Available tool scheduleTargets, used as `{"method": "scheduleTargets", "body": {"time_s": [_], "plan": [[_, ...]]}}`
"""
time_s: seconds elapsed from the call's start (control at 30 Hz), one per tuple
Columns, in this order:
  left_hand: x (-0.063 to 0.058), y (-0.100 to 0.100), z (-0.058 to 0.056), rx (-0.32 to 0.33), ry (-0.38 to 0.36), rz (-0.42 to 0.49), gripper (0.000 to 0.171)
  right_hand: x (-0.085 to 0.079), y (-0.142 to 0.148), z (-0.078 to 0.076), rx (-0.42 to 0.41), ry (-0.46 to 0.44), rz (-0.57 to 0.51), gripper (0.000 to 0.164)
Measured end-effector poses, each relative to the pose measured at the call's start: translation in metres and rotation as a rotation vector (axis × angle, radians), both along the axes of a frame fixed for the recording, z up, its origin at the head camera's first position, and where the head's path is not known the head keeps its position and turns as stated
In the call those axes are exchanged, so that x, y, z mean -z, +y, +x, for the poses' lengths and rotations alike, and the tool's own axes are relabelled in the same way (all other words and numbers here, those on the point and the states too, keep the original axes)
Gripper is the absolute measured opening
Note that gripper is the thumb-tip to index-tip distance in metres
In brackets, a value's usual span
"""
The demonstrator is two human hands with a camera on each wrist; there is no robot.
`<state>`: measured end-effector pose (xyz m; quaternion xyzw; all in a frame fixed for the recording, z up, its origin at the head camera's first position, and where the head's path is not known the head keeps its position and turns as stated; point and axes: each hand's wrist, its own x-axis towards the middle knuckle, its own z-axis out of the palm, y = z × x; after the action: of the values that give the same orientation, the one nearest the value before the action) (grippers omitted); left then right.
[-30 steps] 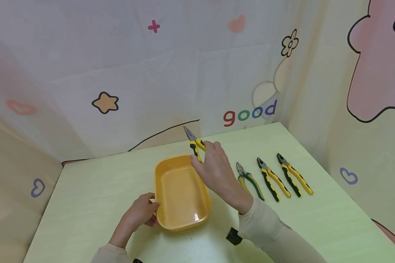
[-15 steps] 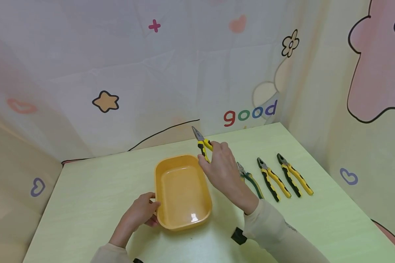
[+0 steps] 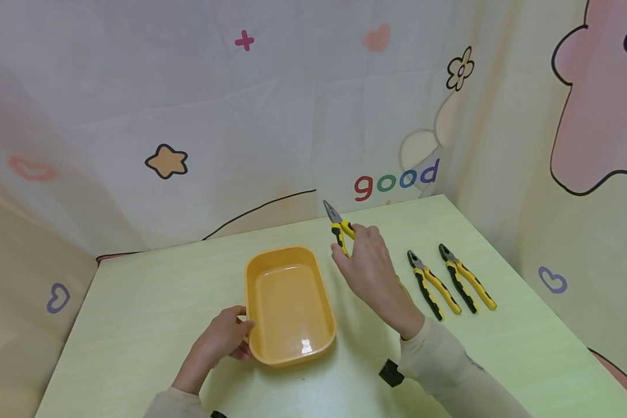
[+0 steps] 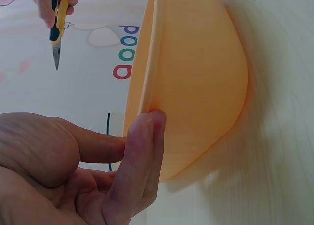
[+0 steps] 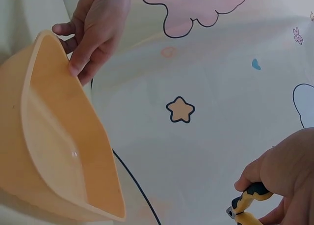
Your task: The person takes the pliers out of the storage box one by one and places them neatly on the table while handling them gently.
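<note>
My right hand [image 3: 368, 264] grips yellow-and-black needle-nose pliers [image 3: 337, 223] by the handles, nose pointing up and away, above the table right of the tub. In the right wrist view the same pliers [image 5: 248, 205] show at the lower right between thumb and fingers. My left hand [image 3: 224, 334] pinches the left rim of an orange plastic tub [image 3: 291, 313], whose inside holds nothing. The left wrist view shows the thumb and fingers on the tub's rim [image 4: 152, 63].
Two yellow-and-black pliers, one pair [image 3: 433, 284] beside the other [image 3: 467, 278], lie on the pale green table [image 3: 151, 302] at the right. Green-handled pliers [image 3: 403, 287] are mostly hidden behind my right hand. A printed curtain [image 3: 240, 128] hangs behind the table.
My right hand has moved to the right with the needle-nose pliers, away from above the tub's rim, and now covers most of the green-handled pliers. The left hand and tub stay in place.
</note>
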<state>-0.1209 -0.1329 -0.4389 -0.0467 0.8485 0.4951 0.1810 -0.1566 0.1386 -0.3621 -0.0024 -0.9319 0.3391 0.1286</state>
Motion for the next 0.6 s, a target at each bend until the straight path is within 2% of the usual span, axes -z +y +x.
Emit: {"method": "scheduleTargets", "body": {"time_s": [0.6], "plan": [[-0.002,0.0,-0.001,0.004,-0.002,-0.01,0.033,0.006,0.021,-0.003,0.056,-0.047,0.019,0.061]]}}
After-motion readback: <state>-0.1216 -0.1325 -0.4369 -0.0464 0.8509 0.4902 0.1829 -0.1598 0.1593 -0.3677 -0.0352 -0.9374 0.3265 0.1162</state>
